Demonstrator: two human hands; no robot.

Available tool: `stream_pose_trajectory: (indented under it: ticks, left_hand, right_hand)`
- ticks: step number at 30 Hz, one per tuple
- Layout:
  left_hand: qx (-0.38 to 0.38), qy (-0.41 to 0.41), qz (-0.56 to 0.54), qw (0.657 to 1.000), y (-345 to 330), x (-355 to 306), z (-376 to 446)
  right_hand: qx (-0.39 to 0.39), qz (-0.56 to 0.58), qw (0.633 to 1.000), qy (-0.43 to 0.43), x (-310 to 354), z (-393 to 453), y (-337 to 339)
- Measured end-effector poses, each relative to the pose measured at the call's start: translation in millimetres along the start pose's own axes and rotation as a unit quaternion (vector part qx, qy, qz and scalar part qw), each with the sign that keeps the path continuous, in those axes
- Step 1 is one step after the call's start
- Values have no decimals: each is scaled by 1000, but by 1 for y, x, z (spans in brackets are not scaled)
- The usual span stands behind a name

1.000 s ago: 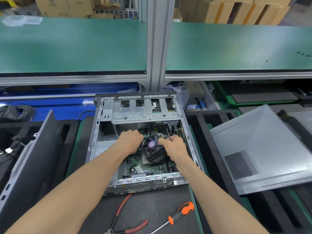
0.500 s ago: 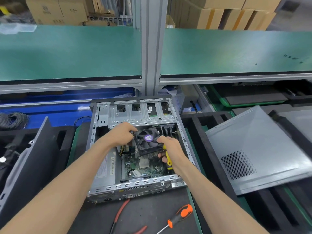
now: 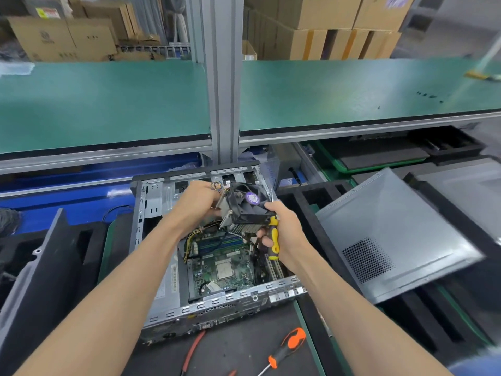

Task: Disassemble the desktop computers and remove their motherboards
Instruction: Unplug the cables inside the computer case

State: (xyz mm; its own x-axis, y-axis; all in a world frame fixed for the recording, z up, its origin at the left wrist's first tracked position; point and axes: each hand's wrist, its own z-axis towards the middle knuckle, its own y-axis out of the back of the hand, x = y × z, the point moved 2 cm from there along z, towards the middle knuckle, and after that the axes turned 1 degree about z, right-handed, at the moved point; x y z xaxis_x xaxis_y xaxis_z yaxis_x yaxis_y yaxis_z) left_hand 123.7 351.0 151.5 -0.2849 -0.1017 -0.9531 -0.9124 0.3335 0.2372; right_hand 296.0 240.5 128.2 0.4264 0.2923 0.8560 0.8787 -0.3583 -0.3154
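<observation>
Black fan-topped finned aluminium CPU cooler (image 3: 244, 210) is held above the open grey steel desktop case (image 3: 151, 240). Left hand (image 3: 198, 203) grips its left side with curled fingers. Right hand (image 3: 284, 232) pinches the right edge and also clasps a yellow-handled screwdriver (image 3: 274, 240). Judged heavy, rigid, sharp-finned: hold by the frame. Green motherboard (image 3: 217, 267) sits inside the case, judged fragile: lift by the edges.

I can read no text from here. The round purple sticker (image 3: 252, 197) on the fan (image 3: 245, 203) carries print too small to make out, and the marks on the cardboard boxes (image 3: 63, 39) are blurred.
</observation>
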Motion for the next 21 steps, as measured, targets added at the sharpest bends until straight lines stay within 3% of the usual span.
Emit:
stream_pose_trajectory:
  ticks: [3,8,13,18,21]
  left_hand:
    - [12,-7,-85,996,-28,-25,0]
    - [157,-66,-106,980,-72,-51,-8]
    - [225,-133,154,953,-114,-58,-6]
    - [172,-180,295,923,-163,-55,5]
    - [128,-166,351,913,-184,-48,15]
  right_hand:
    - [-34,22,999,3,15,-4,18]
    - [-41,97,994,-8,29,-3,58]
    - [-52,87,994,-42,28,7,96]
    - [-48,95,991,-76,18,24,128]
    - [-37,82,991,-96,12,36,146]
